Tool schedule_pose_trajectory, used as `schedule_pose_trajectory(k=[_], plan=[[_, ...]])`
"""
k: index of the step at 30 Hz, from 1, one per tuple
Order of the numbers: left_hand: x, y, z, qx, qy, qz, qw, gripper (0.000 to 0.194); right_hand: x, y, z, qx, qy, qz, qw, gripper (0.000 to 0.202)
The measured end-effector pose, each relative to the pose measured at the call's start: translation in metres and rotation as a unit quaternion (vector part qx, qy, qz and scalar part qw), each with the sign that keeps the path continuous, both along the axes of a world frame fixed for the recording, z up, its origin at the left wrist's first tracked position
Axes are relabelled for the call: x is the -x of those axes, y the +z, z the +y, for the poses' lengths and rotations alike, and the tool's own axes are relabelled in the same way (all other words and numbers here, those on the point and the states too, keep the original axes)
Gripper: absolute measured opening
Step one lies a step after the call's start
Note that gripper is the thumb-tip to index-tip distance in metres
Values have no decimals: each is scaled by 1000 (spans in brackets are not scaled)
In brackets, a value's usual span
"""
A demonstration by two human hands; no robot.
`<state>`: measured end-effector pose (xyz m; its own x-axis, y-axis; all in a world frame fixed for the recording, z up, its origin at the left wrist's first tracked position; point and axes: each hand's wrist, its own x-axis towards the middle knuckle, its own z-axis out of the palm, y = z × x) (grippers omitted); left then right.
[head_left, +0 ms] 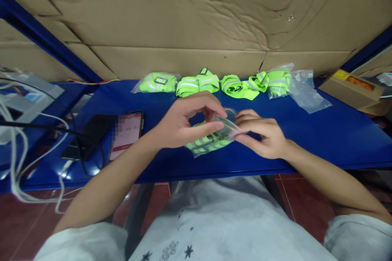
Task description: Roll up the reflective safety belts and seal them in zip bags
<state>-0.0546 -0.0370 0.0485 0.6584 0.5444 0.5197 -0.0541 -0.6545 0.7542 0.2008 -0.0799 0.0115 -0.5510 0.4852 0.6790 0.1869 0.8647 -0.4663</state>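
A clear plastic bag [211, 143] with yellow-green reflective straps inside lies near the front of the blue table. My left hand [192, 120] pinches the bag's upper edge between thumb and fingers. On the other side, my right hand [260, 132] grips the same edge at its right end. Behind my hands, a row holds a bagged strap bundle [157, 82], a loose folded strap [198, 83], a rolled strap [234, 85] and another bagged bundle [279, 82].
An empty clear bag [310, 91] and an open cardboard box [355, 89] are at the right. A phone [127, 134], a black device [92, 134] and white cables [15, 163] lie left. Cardboard [153, 16] stands behind the blue table [315, 142].
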Motion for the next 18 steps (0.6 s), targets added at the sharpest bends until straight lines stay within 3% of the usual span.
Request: schedule_pose_trajectory(k=[4, 5, 8, 10, 12, 14, 16, 18], plan=[[-6, -25, 6, 145, 30, -23, 989, 74, -3, 0, 1, -14, -39, 37, 998, 9], [-10, -30, 6, 192, 26, -5, 981, 80, -3, -1, 2, -12, -33, 36, 999, 10], [-20, -40, 6, 349, -29, 59, 935, 60, -4, 0, 4, -12, -14, 28, 999, 11], [-23, -41, 4, 408, -32, 71, 909, 51, -5, 1, 4, -14, -24, 17, 999, 11], [-24, -40, 3, 416, 0, 54, 908, 48, -8, 3, 5, -20, -59, 7, 998, 9], [-21, -39, 4, 409, 37, 24, 912, 45, -11, 4, 7, -36, -140, 13, 989, 9], [-18, -39, 6, 406, 70, -7, 911, 42, -14, 3, 10, -32, -233, 17, 972, 22], [-15, -38, 8, 403, 89, -34, 910, 39, -16, 0, 13, -3, -283, 17, 959, 30]])
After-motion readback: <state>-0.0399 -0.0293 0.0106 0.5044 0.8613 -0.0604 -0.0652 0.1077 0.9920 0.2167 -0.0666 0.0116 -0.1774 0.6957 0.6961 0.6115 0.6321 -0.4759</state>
